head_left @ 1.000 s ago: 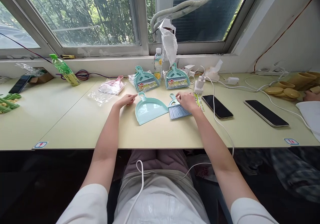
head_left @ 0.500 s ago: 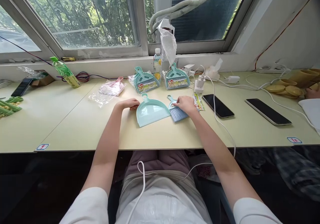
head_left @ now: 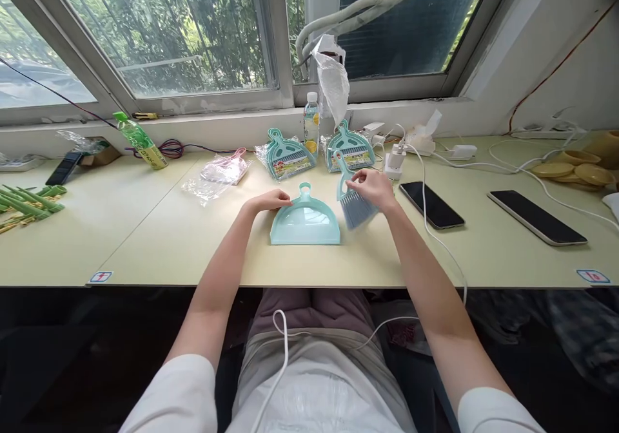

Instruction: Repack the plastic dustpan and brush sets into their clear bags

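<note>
A light teal dustpan [head_left: 305,224] lies on the table in front of me, its straight edge toward me and its ring handle pointing away. My left hand [head_left: 269,202] is closed at the pan's upper left rim, with most of its fingertips hidden. Raised beside the pan is a small hand brush [head_left: 349,196] with grey-blue bristles, gripped at its right side by my right hand [head_left: 373,188]. The brush's teal handle points up and the bristles slant down. Behind these stand two plastic-wrapped dustpan sets [head_left: 290,158], [head_left: 350,149].
Left of the wrapped sets lies a pink item in clear plastic [head_left: 223,167]. A green-capped bottle [head_left: 140,142] leans farther left. To the right are a black phone [head_left: 432,205], a larger dark device [head_left: 536,217], a white charger [head_left: 395,161] and a white cable [head_left: 423,194] crossing the table.
The dustpan has turned so its straight edge faces me squarely, with my left hand now at its rim. My right hand has lifted the brush and tipped it upright.
</note>
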The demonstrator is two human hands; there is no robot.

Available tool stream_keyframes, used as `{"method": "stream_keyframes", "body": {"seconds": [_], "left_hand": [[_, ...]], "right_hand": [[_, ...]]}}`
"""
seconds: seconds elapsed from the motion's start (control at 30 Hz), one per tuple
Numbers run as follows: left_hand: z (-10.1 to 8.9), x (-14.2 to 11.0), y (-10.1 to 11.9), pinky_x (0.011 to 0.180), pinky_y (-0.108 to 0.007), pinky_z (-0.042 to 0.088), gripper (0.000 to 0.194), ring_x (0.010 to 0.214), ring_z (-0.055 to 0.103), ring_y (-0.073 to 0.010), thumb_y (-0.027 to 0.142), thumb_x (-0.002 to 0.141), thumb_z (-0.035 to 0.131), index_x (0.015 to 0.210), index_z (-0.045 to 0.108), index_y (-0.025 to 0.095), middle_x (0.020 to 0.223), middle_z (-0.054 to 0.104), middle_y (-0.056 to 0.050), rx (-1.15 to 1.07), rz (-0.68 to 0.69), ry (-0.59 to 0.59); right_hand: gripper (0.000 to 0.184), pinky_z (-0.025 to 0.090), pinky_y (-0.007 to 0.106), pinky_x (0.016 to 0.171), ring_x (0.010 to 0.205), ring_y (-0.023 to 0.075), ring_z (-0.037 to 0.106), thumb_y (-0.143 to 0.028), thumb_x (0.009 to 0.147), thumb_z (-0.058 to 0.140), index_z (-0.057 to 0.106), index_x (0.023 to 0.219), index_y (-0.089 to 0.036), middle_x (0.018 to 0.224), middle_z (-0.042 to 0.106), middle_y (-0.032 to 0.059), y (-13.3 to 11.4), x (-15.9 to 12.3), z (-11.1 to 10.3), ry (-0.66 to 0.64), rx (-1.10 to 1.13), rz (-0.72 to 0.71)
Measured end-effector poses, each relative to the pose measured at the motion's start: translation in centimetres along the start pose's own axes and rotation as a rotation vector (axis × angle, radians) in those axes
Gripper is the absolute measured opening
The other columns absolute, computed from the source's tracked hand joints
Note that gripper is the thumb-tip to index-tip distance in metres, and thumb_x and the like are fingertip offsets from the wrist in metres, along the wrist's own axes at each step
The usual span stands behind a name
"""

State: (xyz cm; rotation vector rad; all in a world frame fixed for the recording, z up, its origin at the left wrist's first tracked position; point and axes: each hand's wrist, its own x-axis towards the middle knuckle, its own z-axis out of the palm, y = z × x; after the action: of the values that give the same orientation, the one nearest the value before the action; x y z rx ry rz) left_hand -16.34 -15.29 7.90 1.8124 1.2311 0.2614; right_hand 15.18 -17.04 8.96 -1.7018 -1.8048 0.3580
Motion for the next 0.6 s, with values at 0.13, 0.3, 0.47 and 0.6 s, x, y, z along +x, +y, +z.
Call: {"method": "stream_keyframes", "body": {"seconds": [0.13,0.3,0.47,0.6], "left_hand": [[0.7,0.6,0.2,0.048,-0.025,0.015,0.047,0.048,0.024,-0.0067,0.047,0.071,0.068,0.053,0.035,0.020,0.053,0.026,0.004,0.004,0.000,0.084],[1.7,0.7,1.6,0.050,-0.024,0.023,0.048,0.051,0.033,-0.0076,0.053,0.071,0.073,0.056,0.043,0.018,0.054,0.038,0.003,0.112,0.155,-0.142],[1.8,0.9,2.4,0.060,-0.025,0.041,0.050,0.062,0.050,-0.0127,0.061,0.070,0.074,0.063,0.052,0.017,0.063,0.051,0.000,0.164,0.335,0.100],[1.2,1.4,1.2,0.101,-0.043,0.045,0.051,0.116,0.056,-0.0306,0.052,0.064,0.085,0.095,0.064,0.018,0.114,0.065,-0.013,0.604,0.505,0.662]], "right_hand": [[0.041,0.046,0.029,0.072,0.083,0.0195,0.064,-0.053,0.081,0.058,0.071,0.095,-0.017,0.094,0.072,0.0086,-0.7,-0.4,-1.3,-0.199,0.423,-0.153],[0.028,0.041,0.028,0.068,0.078,0.0185,0.063,-0.047,0.079,0.066,0.072,0.083,-0.020,0.082,0.072,0.0034,-3.1,-2.3,0.0,-0.206,0.078,-0.180],[0.023,0.038,0.029,0.068,0.088,0.0221,0.066,-0.045,0.080,0.067,0.073,0.087,-0.023,0.091,0.075,0.0060,-4.1,-3.1,2.1,-0.141,-0.303,-0.212],[0.023,0.039,0.030,0.070,0.091,0.0231,0.066,-0.044,0.084,0.063,0.072,0.088,-0.023,0.096,0.076,0.0069,-3.3,-2.7,3.3,-0.142,-0.344,-0.218]]}}
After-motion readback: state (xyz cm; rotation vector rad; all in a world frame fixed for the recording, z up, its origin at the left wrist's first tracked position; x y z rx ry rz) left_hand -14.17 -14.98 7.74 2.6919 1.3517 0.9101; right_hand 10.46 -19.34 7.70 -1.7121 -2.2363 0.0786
